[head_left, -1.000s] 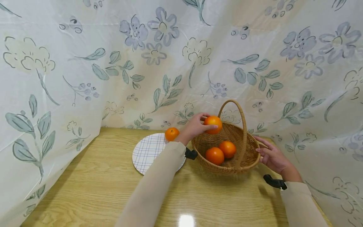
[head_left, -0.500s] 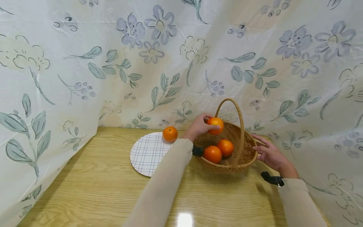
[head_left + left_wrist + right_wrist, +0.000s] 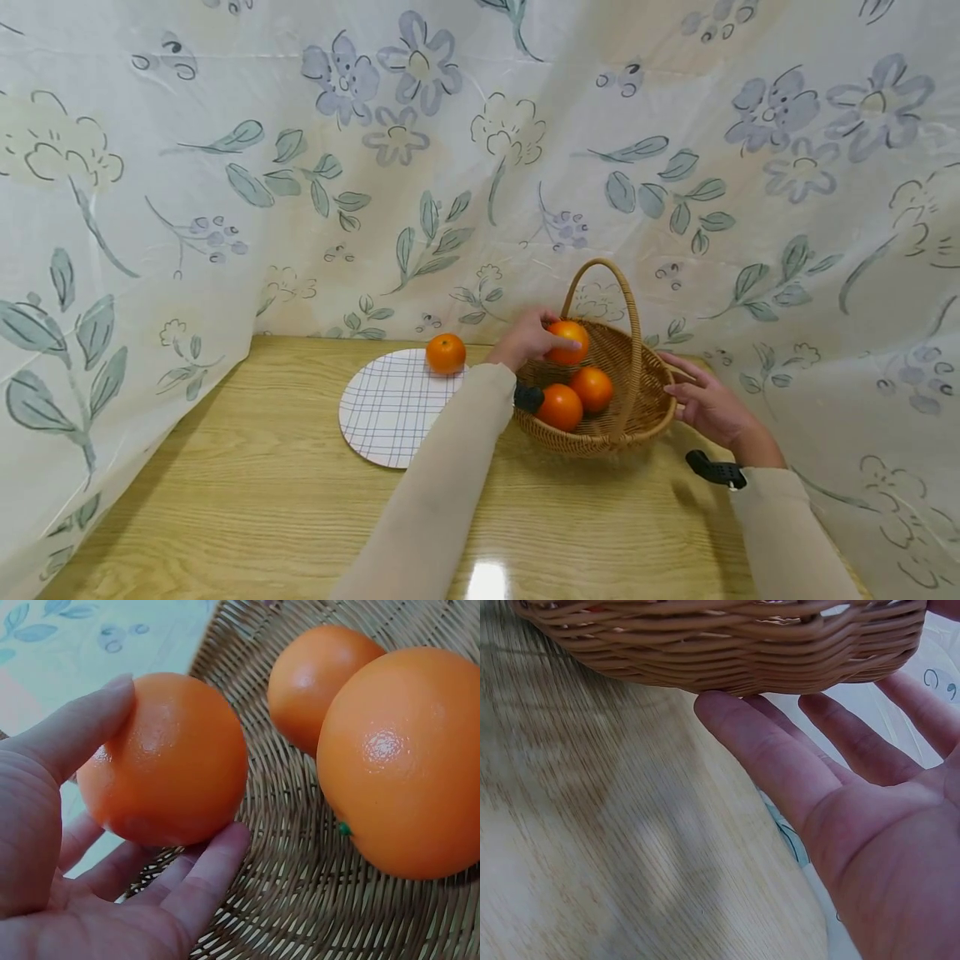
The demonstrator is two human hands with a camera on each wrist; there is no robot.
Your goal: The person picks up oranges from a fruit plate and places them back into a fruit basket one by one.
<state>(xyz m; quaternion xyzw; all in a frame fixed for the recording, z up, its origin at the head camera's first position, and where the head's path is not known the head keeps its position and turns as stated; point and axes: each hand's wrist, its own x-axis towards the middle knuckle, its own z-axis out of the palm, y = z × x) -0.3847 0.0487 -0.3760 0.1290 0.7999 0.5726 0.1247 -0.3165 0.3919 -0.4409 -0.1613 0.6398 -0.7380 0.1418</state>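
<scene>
Left grip [image 3: 527, 340] was clamped, thumb opposite fingers, on a smooth, glossy, round orange fruit [image 3: 169, 761], held at the left side of the oval tan wicker basket [image 3: 592, 447], near two similar fruits [image 3: 405, 765]; one bore a green nub [image 3: 345, 829]. Right grip [image 3: 711, 410] held the basket's right edge, thumb and fingers on it.

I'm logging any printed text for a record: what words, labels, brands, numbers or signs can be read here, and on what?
None can be read in any view.
Oranges, basket: no lettering visible.
Plate: only crossing lines.
Cloth: only flowers, leaves and berry shapes.
Wrist cameras: too small to tell whether anything is marked.
</scene>
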